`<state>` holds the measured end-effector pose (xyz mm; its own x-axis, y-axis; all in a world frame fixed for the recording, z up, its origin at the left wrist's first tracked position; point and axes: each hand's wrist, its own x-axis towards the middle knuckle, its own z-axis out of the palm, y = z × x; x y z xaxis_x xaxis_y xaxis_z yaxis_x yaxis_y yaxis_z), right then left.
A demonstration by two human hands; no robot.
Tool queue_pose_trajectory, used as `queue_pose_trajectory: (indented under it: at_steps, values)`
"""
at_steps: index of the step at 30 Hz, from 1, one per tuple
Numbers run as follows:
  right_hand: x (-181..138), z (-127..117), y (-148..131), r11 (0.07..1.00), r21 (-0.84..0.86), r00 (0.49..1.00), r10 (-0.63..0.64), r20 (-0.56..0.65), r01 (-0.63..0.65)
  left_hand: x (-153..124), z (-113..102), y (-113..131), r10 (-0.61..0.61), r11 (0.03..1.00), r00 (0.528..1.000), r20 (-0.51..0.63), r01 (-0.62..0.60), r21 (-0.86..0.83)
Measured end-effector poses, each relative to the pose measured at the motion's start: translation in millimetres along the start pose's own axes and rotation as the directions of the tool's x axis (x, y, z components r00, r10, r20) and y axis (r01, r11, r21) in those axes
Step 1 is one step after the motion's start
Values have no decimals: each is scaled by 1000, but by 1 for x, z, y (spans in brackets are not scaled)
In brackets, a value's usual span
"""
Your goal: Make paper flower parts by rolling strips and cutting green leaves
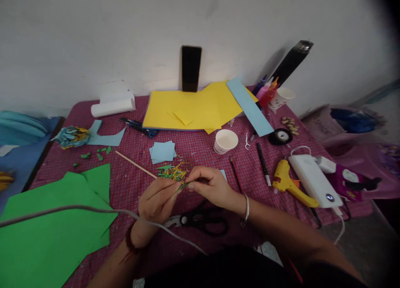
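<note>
My left hand [158, 200] and my right hand [210, 186] meet over the red checked tablecloth [131, 184]. Both pinch a thin green paper strip [184, 185] between their fingertips. Just beyond the fingers lies a small heap of green and yellow paper scraps [171, 171]. A thin wooden stick [136, 164] rests to the left of the heap. Black scissors [201, 219] lie under my wrists. My right wrist wears a silver bangle, my left a bead bracelet.
Green paper sheets [53, 229] lie at front left, yellow sheets [193, 106] and a blue strip [250, 106] at the back. A paper cup [225, 141], blue squares [162, 151], yellow glue gun [289, 181], white power bank [314, 179], pen [263, 163] and tape [280, 136] are around. A grey cable [93, 209] crosses my left arm.
</note>
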<state>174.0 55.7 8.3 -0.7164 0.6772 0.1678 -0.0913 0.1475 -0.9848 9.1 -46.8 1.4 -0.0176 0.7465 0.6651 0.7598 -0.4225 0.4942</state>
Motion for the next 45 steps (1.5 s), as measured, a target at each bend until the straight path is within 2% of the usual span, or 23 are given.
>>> queue_pose_trajectory:
  at_steps: [4,7,9,10,11,12,14,15,16,17,19,21,23,25,27,29,31,34,36,38,40,42,45]
  values:
    - [0,-2,0,996,-64,998,-69,11,69,0,0,3,-34,996,999,5,34,-78]
    - [1,-3,0,989,-68,991,-129,38,132,0,4,8,-234,935,972,37,235,-265]
    - [1,-3,1,987,-63,989,-142,45,145,-1,9,11,-416,794,902,114,421,-439]
    - [2,-3,1,987,-70,989,-144,46,147,0,12,11,-506,673,844,178,516,-530]
    - [2,-3,2,985,-82,987,-149,50,153,0,14,11,-585,514,766,267,605,-608]
    - [2,-3,2,981,-97,985,-161,62,167,1,17,11,-640,325,667,381,685,-652]
    - [3,-3,4,966,-128,972,-213,101,225,4,19,10,-635,-42,450,628,791,-610]
    - [3,-4,6,955,-144,962,-243,126,260,6,19,9,-590,-169,362,722,819,-548]
    - [3,-4,7,943,-160,951,-269,152,292,7,18,8,-540,-243,306,784,835,-494]
    - [4,-5,8,933,-175,942,-286,175,315,7,17,7,-504,-277,286,815,840,-466]
    - [5,-5,9,923,-197,935,-291,204,330,7,16,6,-493,-283,304,815,830,-480]
    - [5,-5,8,939,-188,951,-256,172,287,5,17,5,-533,-234,345,773,818,-526]
    - [5,-5,5,975,-133,982,-168,87,178,2,19,5,-599,-106,406,690,814,-571]
    - [5,-5,2,996,-65,998,-52,38,55,0,21,5,-654,86,490,576,805,-587]
    - [5,-4,1,998,-60,998,23,66,-19,0,21,6,-672,285,569,475,790,-543]
    - [5,-3,1,992,-118,994,45,103,-32,2,19,6,-649,433,624,435,773,-464]
    - [4,-3,2,987,-162,992,40,119,-21,6,17,7,-605,524,660,446,752,-400]
    - [4,-2,5,986,-170,990,28,139,-4,12,13,5,-523,593,688,503,718,-364]
    - [4,-2,6,979,-205,986,30,163,4,14,12,3,-501,591,681,534,720,-364]
    - [4,-2,8,965,-263,981,34,189,17,14,12,1,-523,523,639,564,763,-380]
    - [6,-1,6,947,-320,979,43,198,23,11,14,0,-575,373,554,601,832,-411]
    - [6,-3,0,928,-372,981,53,186,21,9,16,0,-632,175,459,624,869,-462]
    - [-4,-9,-17,861,-501,964,61,260,81,10,14,1,-723,-52,359,590,824,-565]
